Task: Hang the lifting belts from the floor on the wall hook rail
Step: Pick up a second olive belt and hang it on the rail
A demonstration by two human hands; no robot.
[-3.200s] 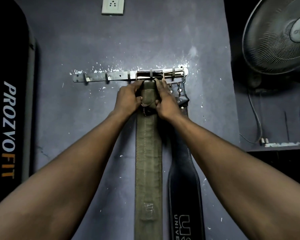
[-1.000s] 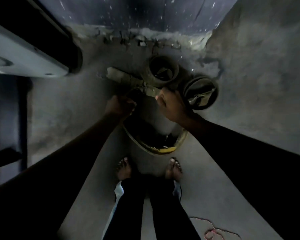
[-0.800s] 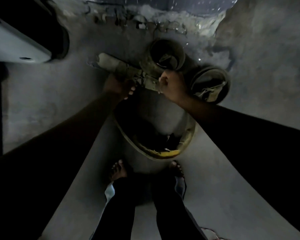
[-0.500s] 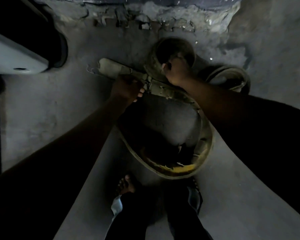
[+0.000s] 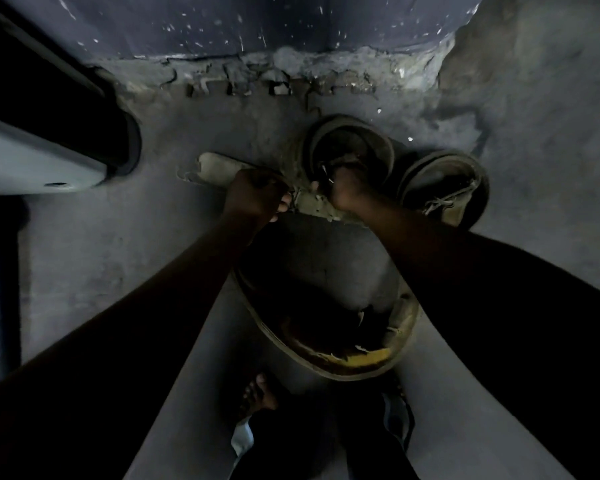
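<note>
I look down at a dim concrete floor. A worn tan lifting belt (image 5: 357, 360) curves in a wide loop in front of my feet, its pale tongue end (image 5: 215, 168) pointing left. My left hand (image 5: 257, 197) is shut on the strap near the buckle. My right hand (image 5: 349, 192) is shut on the same belt just right of the buckle, over a second, coiled belt (image 5: 378, 142). A third coiled belt (image 5: 461, 181) lies to the right on the floor. The hook rail is out of view.
The base of the dark blue wall (image 5: 257, 26) with crumbling plaster runs along the top. A black and grey bench or machine part (image 5: 49, 150) juts in from the left. My bare foot (image 5: 258, 396) and dark trousers are at the bottom.
I have gone from the rail with two hung belts to bending over the floor. My right hand came back from the coiled belt to the looped belt's strap; both hands now grip it close together.
</note>
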